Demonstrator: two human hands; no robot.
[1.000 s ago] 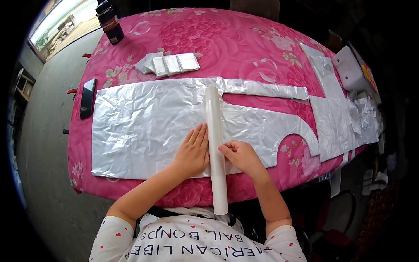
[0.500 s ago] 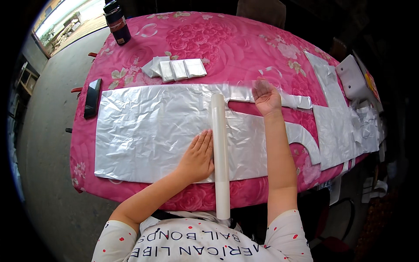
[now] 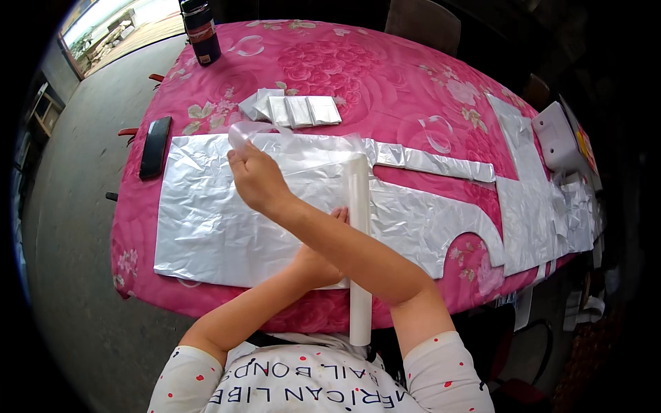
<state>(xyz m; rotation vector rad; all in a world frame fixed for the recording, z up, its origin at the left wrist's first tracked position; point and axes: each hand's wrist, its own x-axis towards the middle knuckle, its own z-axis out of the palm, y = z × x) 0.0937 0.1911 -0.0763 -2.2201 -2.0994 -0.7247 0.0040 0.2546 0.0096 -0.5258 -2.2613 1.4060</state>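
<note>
A flat stack of thin white plastic film, cut like an apron [image 3: 206, 227], lies across the table. On it, running toward my body, rests a long pale roll or tube [image 3: 359, 275] whose near end overhangs the table edge. My right hand [image 3: 256, 177] is crossed over to the left, above the film's far edge, its fingers closed on a translucent plastic strip [image 3: 282, 138] that trails back toward the roll's far end. Just left of the roll, my left hand [image 3: 322, 267] lies on the film, fingers stretched out; my right forearm partly hides it.
Several folded white packets [image 3: 303, 111] lie beyond the film. A black phone [image 3: 155, 148] is at the left edge, a dark bottle [image 3: 201, 34] at the far left. More white film [image 3: 530, 220] and a white box [image 3: 555, 138] stand at the right. The tablecloth [image 3: 385, 76] is pink and floral.
My right hand has swung from right of the roll across to the left, drawing the translucent strip with it. My left hand stays beside the roll.
</note>
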